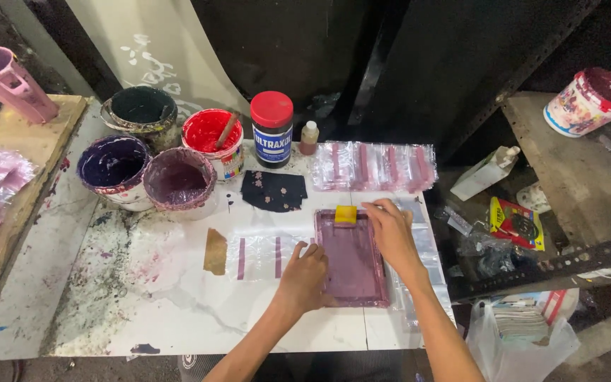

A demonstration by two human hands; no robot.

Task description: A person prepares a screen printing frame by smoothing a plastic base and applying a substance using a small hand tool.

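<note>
A small purple-stained printing screen frame (353, 265) lies flat on the white table (178, 311). My left hand (304, 277) rests on the frame's left edge, pressing it down. My right hand (389, 230) reaches over the frame's top right and touches a small yellow squeegee (346, 213) at the frame's far end. Beneath and beside the frame lie clear plastic bags with purple stripes (259, 256). More striped clear bags (376, 167) sit in a pile behind the frame.
Paint tubs stand at the back left: dark green (142, 107), red with a stick (210, 134), dark purple (112, 164), mauve (178, 180). A red-lidded jar (272, 129), a small bottle (309, 137) and a dark cloth (274, 191) are near. A shelf (574, 177) stands right.
</note>
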